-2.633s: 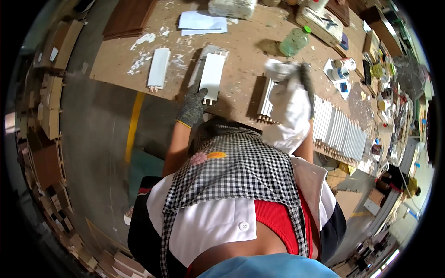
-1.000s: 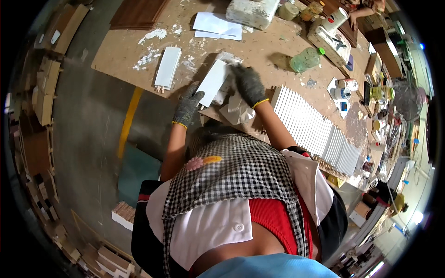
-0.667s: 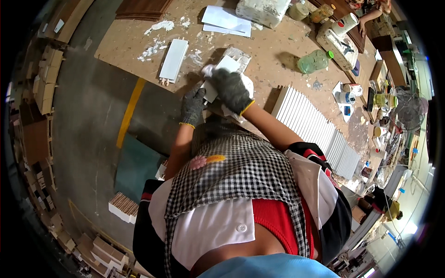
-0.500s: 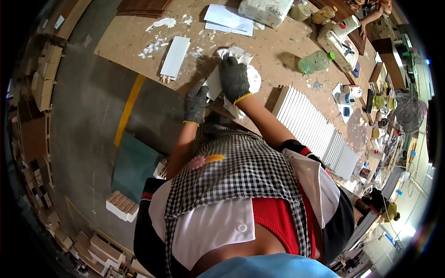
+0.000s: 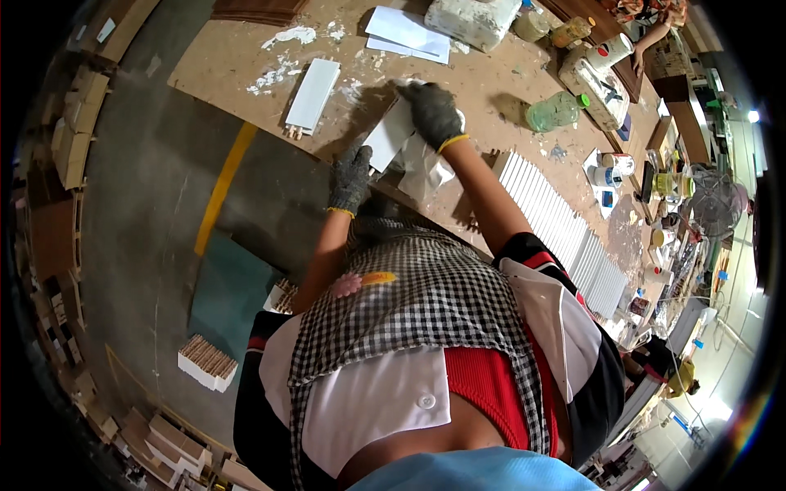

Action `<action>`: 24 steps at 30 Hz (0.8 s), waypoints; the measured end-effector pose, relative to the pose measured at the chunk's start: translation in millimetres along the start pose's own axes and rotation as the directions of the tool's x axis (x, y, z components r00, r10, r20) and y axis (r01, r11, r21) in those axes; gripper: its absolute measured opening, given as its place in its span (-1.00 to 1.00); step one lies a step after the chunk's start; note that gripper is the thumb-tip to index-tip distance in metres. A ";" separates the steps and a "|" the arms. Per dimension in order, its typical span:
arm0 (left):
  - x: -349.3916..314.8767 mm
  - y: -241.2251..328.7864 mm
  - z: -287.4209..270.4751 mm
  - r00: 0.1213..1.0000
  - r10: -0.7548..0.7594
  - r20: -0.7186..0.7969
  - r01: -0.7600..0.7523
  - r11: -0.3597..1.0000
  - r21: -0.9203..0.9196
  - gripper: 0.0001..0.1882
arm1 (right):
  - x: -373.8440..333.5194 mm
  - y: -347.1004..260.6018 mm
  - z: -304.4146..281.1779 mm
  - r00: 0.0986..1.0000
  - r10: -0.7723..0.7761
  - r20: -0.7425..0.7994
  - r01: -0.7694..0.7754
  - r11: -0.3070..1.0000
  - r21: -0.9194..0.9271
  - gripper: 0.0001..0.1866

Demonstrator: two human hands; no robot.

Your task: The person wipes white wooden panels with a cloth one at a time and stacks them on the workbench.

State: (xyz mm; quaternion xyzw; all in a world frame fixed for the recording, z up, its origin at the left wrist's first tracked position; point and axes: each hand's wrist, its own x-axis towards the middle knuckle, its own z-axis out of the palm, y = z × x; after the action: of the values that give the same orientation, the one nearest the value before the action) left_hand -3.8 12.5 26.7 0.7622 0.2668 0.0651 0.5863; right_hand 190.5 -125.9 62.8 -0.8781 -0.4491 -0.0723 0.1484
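A white panel (image 5: 388,137) with dowel pegs at its near end lies at the table's front edge. My left hand (image 5: 350,176), in a dark grey knit glove, is closed on the panel's near left corner. My right hand (image 5: 434,114), gloved alike, is at the panel's far end, its fingers curled over a crumpled white cloth (image 5: 426,170). The cloth trails from under the palm toward the table edge, beside the panel. The right fingertips are partly hidden. Left of the hands, a similar white panel (image 5: 314,95) with wooden dowels lies flat, apart from both hands.
A row of white slats (image 5: 540,209) stands right of my right forearm. Beyond are a green-capped bottle (image 5: 558,111), white sheets (image 5: 407,33) and a stained white container (image 5: 475,20). Another person's hand (image 5: 640,59) rests at the far right. A dowelled stack (image 5: 208,362) sits low at left.
My right hand has moved to the right and slightly away from me, baring more of the panel. The cloth now hangs nearer the table edge. My left hand keeps its hold, shifted slightly.
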 end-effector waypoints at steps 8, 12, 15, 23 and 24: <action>-10.2 21.4 14.2 0.985 -0.130 0.112 0.149 0.971 -0.185 -0.52 | -86.9 -44.0 -3.1 0.997 0.016 0.080 -0.014 1.000 -0.022 -0.42; -13.1 6.4 13.7 0.988 -0.115 0.104 0.144 0.924 -0.354 -0.50 | -60.2 -19.5 -1.8 0.972 0.154 0.179 -0.133 0.983 -0.126 -0.39; -6.5 -6.1 19.5 0.984 -0.105 0.142 0.163 0.845 -0.510 -0.50 | -42.2 42.9 10.9 0.949 0.314 0.006 -0.314 0.949 0.002 -0.51; -4.2 1.5 7.1 0.809 -0.475 0.347 0.498 0.238 -0.834 -0.55 | -76.4 -44.9 -1.2 0.987 0.102 0.124 -0.081 0.983 -0.163 -0.33; -3.4 10.7 4.1 0.806 -0.478 0.350 0.502 0.238 -0.831 -0.55 | -89.9 -55.7 1.2 0.980 0.020 0.196 0.002 0.994 -0.111 -0.32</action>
State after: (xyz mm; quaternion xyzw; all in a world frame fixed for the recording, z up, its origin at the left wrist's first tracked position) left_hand -1.5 5.5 36.1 0.2046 0.4058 0.0020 0.8908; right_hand 92.7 -163.8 49.2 -0.8899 -0.4528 -0.0094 0.0548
